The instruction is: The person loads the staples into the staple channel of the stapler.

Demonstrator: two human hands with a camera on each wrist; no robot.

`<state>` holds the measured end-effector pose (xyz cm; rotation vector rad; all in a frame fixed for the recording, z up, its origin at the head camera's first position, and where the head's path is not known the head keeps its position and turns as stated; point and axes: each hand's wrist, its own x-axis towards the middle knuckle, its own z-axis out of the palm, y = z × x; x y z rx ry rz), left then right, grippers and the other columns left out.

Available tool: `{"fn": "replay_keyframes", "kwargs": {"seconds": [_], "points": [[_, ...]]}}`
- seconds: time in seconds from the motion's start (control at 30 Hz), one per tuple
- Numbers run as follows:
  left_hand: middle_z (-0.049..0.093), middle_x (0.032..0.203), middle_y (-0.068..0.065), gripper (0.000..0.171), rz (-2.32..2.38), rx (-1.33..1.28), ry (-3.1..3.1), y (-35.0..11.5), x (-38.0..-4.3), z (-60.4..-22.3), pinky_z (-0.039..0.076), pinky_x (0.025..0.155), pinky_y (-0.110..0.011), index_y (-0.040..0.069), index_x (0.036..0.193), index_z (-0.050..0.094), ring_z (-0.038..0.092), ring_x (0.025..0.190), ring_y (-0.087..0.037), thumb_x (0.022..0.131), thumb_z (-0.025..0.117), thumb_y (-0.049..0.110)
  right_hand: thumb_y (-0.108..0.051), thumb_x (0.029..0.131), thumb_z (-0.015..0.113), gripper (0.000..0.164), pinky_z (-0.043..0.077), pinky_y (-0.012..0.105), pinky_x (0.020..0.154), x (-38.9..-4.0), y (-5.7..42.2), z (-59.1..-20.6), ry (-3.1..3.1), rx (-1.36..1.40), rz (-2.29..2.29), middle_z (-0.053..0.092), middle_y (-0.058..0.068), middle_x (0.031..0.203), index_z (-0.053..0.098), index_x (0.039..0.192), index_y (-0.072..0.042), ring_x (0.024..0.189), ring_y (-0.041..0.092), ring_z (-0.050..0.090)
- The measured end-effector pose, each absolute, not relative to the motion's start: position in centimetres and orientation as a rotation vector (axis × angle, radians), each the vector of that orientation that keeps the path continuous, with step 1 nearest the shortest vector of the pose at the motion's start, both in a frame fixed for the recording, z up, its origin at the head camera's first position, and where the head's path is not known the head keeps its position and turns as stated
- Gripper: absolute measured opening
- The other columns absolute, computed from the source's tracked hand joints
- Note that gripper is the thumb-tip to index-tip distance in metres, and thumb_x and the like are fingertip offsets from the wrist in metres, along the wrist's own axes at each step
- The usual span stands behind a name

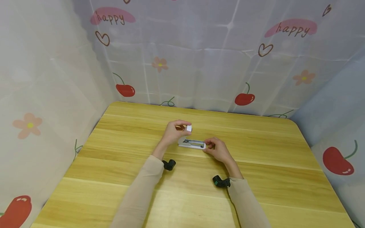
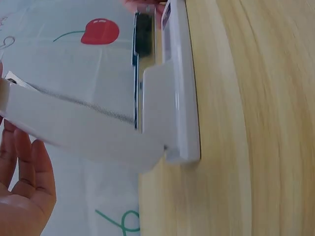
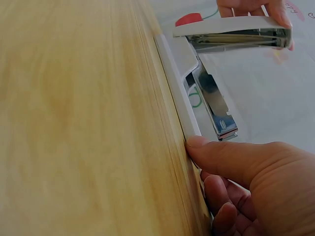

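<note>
A white stapler (image 1: pixel 192 144) lies on the wooden table with its top cover swung up, baring the metal staple channel (image 3: pixel 214 101) and a thin spring (image 2: pixel 86 104). My left hand (image 1: pixel 173 131) pinches the raised end of the cover (image 2: pixel 74 123) between thumb and fingers. At the base's front end, my right hand (image 1: pixel 218 149) grips the white base (image 3: pixel 177 91), its thumb on the near edge. In the left wrist view the right hand shows only as a blurred bit at the top. Whether staples lie in the channel, I cannot tell.
The wooden table (image 1: pixel 128 145) stretches out around both arms. Behind it and at its sides hang pale curtains (image 1: pixel 194 72) printed with cherries, flowers and hearts. Black wrist cameras (image 1: pixel 169 165) sit at both cuffs, above the tabletop.
</note>
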<state>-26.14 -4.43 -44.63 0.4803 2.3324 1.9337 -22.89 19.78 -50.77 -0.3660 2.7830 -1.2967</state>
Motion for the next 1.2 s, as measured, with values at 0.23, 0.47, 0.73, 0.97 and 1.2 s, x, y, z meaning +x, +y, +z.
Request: {"fn": "replay_keyframes", "kwargs": {"seconds": [0.23, 0.47, 0.73, 0.97, 1.2], "points": [[0.068, 0.112, -0.010, 0.033, 1.835, 0.521, 2.401, -2.4, -25.7, -44.8, 0.047, 0.078, -0.026, 0.003, 0.113, 0.073, 0.057, 0.092, -0.021, 0.081, 0.080, 0.009, -0.008, 0.084, 0.077, 0.030, 0.050, 0.029, 0.075, -23.0, 19.8, -50.9, 2.784, -0.396, -1.305, 0.065, 0.015, 0.104, 0.068, 0.111, 0.001, 0.087, 0.022, 0.060], [0.070, 0.112, -0.008, 0.033, 1.792, 0.544, 2.448, -1.0, -25.8, -45.6, 0.048, 0.084, -0.031, 0.003, 0.111, 0.074, 0.055, 0.098, -0.023, 0.079, 0.081, 0.006, -0.008, 0.084, 0.077, 0.029, 0.050, 0.026, 0.074, -23.0, 19.8, -51.0, 2.794, -0.412, -1.301, 0.065, 0.015, 0.102, 0.068, 0.109, 0.002, 0.087, 0.023, 0.060], [0.070, 0.112, -0.008, 0.034, 1.770, 0.540, 2.460, 0.4, -25.7, -46.6, 0.045, 0.083, -0.031, 0.004, 0.109, 0.075, 0.054, 0.099, -0.024, 0.076, 0.083, 0.004, -0.008, 0.083, 0.077, 0.030, 0.050, 0.029, 0.075, -23.0, 20.0, -51.1, 2.802, -0.404, -1.296, 0.065, 0.015, 0.103, 0.068, 0.110, 0.001, 0.087, 0.023, 0.060], [0.071, 0.114, -0.008, 0.034, 1.697, 0.550, 2.506, 1.2, -25.7, -47.4, 0.044, 0.081, -0.030, 0.005, 0.108, 0.075, 0.054, 0.100, -0.024, 0.076, 0.083, 0.005, -0.009, 0.083, 0.077, 0.032, 0.050, 0.030, 0.075, -22.9, 20.0, -51.1, 2.800, -0.383, -1.287, 0.065, 0.015, 0.105, 0.068, 0.112, 0.001, 0.088, 0.023, 0.060], [0.071, 0.114, -0.008, 0.032, 1.618, 0.569, 2.566, 1.6, -25.7, -47.6, 0.047, 0.084, -0.033, 0.007, 0.107, 0.076, 0.056, 0.104, -0.025, 0.076, 0.083, 0.006, -0.009, 0.083, 0.077, 0.032, 0.049, 0.029, 0.076, -22.9, 20.0, -51.2, 2.794, -0.370, -1.292, 0.065, 0.015, 0.105, 0.067, 0.112, 0.001, 0.089, 0.023, 0.059]]}}
